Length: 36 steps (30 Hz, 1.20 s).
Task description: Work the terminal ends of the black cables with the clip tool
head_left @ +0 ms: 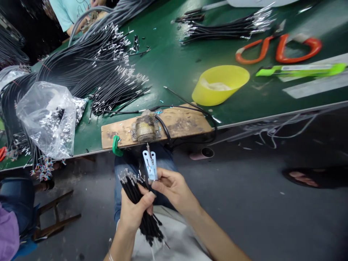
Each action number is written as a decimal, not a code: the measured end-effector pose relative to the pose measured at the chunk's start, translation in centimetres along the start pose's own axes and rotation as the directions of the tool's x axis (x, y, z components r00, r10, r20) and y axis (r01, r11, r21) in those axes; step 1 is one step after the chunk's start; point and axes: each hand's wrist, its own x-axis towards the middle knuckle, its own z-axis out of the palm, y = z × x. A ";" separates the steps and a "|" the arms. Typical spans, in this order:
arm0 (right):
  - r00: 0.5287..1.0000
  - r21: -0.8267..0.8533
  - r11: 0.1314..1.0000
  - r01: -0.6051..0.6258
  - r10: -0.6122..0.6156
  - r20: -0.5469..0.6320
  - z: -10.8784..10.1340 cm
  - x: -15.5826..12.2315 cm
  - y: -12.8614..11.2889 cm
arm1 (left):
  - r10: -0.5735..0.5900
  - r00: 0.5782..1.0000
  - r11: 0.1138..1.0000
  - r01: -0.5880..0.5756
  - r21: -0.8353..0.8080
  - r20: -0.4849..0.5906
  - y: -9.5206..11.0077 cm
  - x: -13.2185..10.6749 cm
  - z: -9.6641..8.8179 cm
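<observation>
My left hand [133, 214] is wrapped round a bundle of short black cables [131, 186], whose silvery ends point up and away from me. Close beside it, my right hand [174, 188] is pinched at the lower end of a light blue clothespin [149, 163]. Whether a cable end also lies between those fingertips, I cannot tell. The clothespin sits on a thin metal shaft [148, 146] coming from a small, grimy motor [145, 127]. That motor is mounted on a wooden board [185, 121] at the table edge, with a green clamp [116, 145] at the board's left.
On the green table [168, 54] lie piled grey cables [67, 69], a clear plastic bag [46, 116], a yellow cup [213, 90], orange-handled scissors [280, 54], a lime-green cutter [299, 69] and another cable bundle [225, 29]. A person in a light blue shirt [67, 14] sits across.
</observation>
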 end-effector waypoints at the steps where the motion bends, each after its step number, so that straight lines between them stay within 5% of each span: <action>1: 0.999 -0.022 1.000 0.011 -0.012 -0.041 0.3 -0.2 0.3 | 0.010 1.000 1.000 -0.010 0.002 0.000 0.7 -0.3 0.3; 3: 0.975 -0.148 0.981 0.125 -0.149 -0.164 1.0 -0.6 0.7 | 0.055 0.998 0.998 -0.055 -0.008 0.005 2.3 -1.2 1.1; 5: 0.879 -0.372 0.879 0.299 -0.405 -0.251 1.2 -0.8 0.8 | 0.141 0.987 0.990 -0.142 -0.011 -0.082 4.0 -2.4 1.8; 7: 0.786 -0.525 0.746 0.409 -0.580 -0.212 1.0 -0.9 0.6 | 0.165 0.981 0.986 -0.166 -0.003 -0.104 5.2 -3.5 2.4; 9: 0.836 -0.467 0.774 0.427 -0.535 -0.121 0.3 -0.7 0.1 | 0.168 0.980 0.986 -0.169 -0.006 -0.105 6.0 -4.1 2.6; 12: 0.983 -0.123 0.977 0.172 -0.162 0.087 -0.9 -0.1 -0.5 | 0.181 0.976 0.983 -0.182 0.005 -0.117 6.4 -4.2 2.4; 15: 0.988 0.017 0.999 -0.033 0.030 0.150 -1.7 0.3 -0.7 | 0.227 0.959 0.974 -0.225 0.029 -0.172 6.6 -4.1 2.3; 19: 0.965 -0.202 0.951 0.233 -0.251 -0.072 -1.9 0.1 -1.2 | 0.280 0.922 0.960 -0.270 0.076 -0.268 7.0 -4.5 2.3; 24: 0.861 -0.463 0.743 0.483 -0.500 0.096 -2.0 -0.2 -1.8 | 0.223 0.943 0.974 -0.223 0.031 -0.248 6.7 -4.6 2.5; 27: 0.831 -0.511 0.676 0.531 -0.534 0.155 -1.9 0.0 -1.7 | 0.150 0.973 0.985 -0.162 -0.059 -0.177 6.2 -4.3 2.6; 31: 0.817 -0.475 0.691 0.544 -0.566 0.112 -1.5 0.1 -1.1 | 0.005 0.998 0.953 -0.022 -0.304 -0.057 5.5 -4.2 2.7; 36: 0.791 -0.565 0.625 0.539 -0.606 0.085 -1.2 -0.5 -0.8 | -0.011 0.999 0.938 -0.001 -0.348 -0.032 5.4 -4.3 2.5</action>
